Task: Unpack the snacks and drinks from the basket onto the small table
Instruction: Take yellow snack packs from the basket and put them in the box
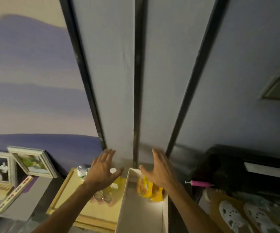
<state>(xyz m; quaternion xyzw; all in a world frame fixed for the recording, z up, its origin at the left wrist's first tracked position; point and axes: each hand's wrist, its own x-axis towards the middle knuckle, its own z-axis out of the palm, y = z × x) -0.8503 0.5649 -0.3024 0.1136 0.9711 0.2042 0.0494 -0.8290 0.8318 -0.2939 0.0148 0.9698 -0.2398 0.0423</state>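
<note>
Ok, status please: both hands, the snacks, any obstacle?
Left hand open over small table. Right hand open over basket. Yellow snack packs in basket, not yet unpacked. No obstacle seen.

Two pale-framed pictures (0, 165) (33, 161) here, two white perforated clogs (231, 216) (260, 217), two clear glassy containers (98, 195) (107, 197), one white cardboard box (124, 199), one pink pump (200, 183).

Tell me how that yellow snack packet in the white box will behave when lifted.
The yellow snack packet looks like crinkled film, so it is probably floppy and light. Its sheen suggests it may be slightly slippery. It lies low in the white box, so it is unlikely to roll or tip.
</note>
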